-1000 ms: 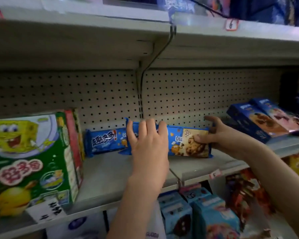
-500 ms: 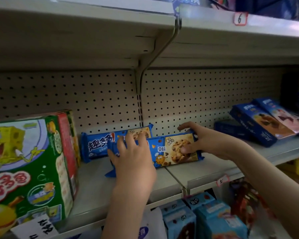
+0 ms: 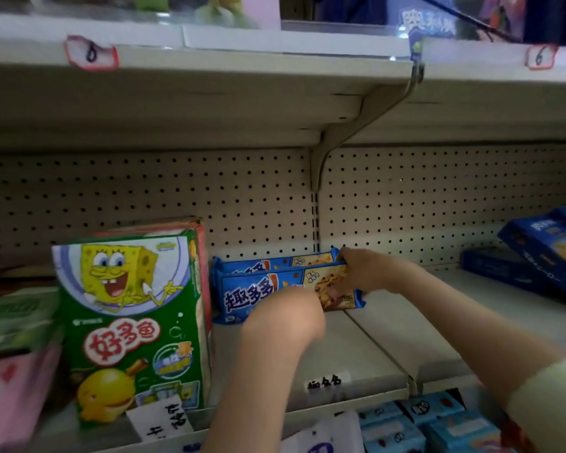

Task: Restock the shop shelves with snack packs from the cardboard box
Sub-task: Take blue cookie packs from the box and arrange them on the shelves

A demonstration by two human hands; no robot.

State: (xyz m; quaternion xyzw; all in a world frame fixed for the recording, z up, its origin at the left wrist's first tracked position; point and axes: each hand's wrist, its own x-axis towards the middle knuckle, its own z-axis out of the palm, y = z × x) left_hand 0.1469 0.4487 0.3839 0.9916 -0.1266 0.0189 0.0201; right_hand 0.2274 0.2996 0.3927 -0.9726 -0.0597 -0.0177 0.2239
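**Currently: both hands on the front cookie pack, mid shelf**

Your right hand [image 3: 361,273] grips the right end of the front blue cookie pack [image 3: 275,294]: fingers curled over its top edge, thumb on the cookie picture on its face. Your left hand [image 3: 290,310] is at the pack's lower front edge, near the middle. You see only the back of it, so you cannot tell whether the fingers are curled round the pack or just pressing it.

The pack stands on its long edge on the shelf [image 3: 383,341], face toward you, slightly tilted. A second blue cookie pack [image 3: 275,262] stands directly behind it, touching it, against the pegboard back wall [image 3: 177,197]. Only its top strip shows above the front pack.

Left of your left hand: a green cartoon snack box [image 3: 131,322], upright, its right side just beside the left ends of both packs. A red box [image 3: 164,225] stands behind it, mostly hidden. Further left, pink and green packs, too blurred to read.

Right of your right hand, well apart: dark blue biscuit boxes [image 3: 536,253], leaning and stacked on the same shelf.

Below your hands, on the shelf's front lip: a handwritten label [image 3: 327,382]. Under that shelf, light blue boxes [image 3: 438,423] on the next level down.

Above your hands: the upper shelf [image 3: 242,76] with two red-bordered price tags, and a bracket [image 3: 347,138] running down to the pegboard seam.

The cardboard box is not in frame.
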